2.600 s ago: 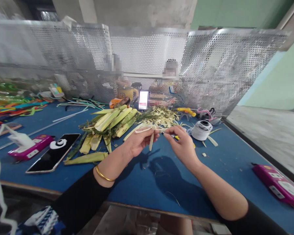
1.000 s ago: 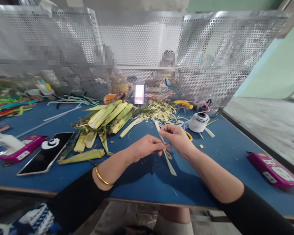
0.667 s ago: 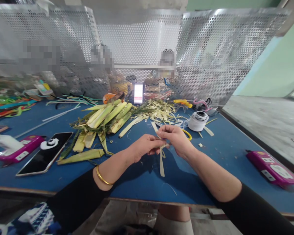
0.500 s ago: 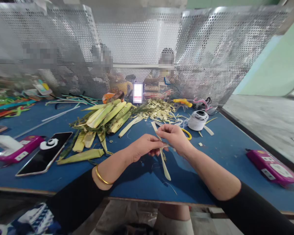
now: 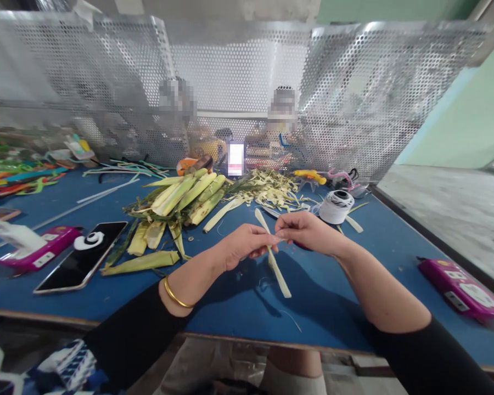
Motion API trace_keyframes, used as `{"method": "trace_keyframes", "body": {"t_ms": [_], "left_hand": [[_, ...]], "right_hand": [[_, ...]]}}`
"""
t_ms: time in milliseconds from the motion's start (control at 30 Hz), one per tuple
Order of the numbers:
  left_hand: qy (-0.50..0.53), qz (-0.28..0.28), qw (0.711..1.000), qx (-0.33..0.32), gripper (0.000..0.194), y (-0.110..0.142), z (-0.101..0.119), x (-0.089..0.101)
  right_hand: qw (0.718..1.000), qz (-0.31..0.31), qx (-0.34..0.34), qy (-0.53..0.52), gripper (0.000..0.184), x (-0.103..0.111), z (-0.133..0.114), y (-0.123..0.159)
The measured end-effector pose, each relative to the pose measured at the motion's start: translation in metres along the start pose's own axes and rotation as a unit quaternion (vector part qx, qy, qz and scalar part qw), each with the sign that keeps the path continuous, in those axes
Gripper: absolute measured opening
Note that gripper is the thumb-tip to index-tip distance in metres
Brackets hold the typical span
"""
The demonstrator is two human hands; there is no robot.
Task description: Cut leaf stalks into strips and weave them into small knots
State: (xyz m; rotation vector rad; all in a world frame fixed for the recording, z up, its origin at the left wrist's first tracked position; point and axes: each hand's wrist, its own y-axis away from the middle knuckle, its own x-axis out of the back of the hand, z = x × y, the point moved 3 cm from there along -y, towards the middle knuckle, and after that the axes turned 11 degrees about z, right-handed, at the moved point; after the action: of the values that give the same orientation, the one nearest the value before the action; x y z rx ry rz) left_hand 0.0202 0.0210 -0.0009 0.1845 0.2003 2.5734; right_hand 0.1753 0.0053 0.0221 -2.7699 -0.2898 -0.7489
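My left hand pinches a pale strip of corn husk at its narrowed middle. The strip slants above the blue table, its ends reaching past my fingers on both sides. Close to my left fingertips, my right hand is closed in a pinch; what lies between its fingers is too small to make out. A spool of white thread stands just beyond my right hand. Behind the hands a metal blade shows in part. Left of them lies a pile of green-yellow corn husks.
Husk shreds are heaped at the back, before a perforated metal screen. A large black phone and a purple tissue pack lie left; another purple pack lies right. A yellow-handled tool sits at the back.
My right hand has drawn slightly right and rolled, coming off the upper part of the strip. My left hand keeps its pinch. The whole view has shifted a little.
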Motion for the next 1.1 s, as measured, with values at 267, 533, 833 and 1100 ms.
{"method": "trace_keyframes", "body": {"t_ms": [267, 533, 833, 1100], "left_hand": [[0.009, -0.003, 1.0, -0.017, 0.032, -0.001, 0.0, 0.001], [0.079, 0.056, 0.995, 0.009, 0.032, -0.004, -0.002, 0.008], [0.227, 0.061, 0.972, -0.007, 0.027, -0.011, 0.001, 0.015], [0.252, 0.135, 0.958, -0.019, 0.027, -0.014, -0.009, 0.008]], "right_hand": [[0.997, 0.052, 0.033, 0.052, 0.015, 0.01, 0.0, -0.001], [0.953, 0.197, 0.097, 0.209, 0.014, 0.009, 0.005, -0.003], [0.855, 0.373, 0.213, 0.29, 0.024, -0.011, -0.026, 0.02], [0.959, 0.279, -0.005, 0.057, 0.027, -0.051, 0.014, 0.005]]}}
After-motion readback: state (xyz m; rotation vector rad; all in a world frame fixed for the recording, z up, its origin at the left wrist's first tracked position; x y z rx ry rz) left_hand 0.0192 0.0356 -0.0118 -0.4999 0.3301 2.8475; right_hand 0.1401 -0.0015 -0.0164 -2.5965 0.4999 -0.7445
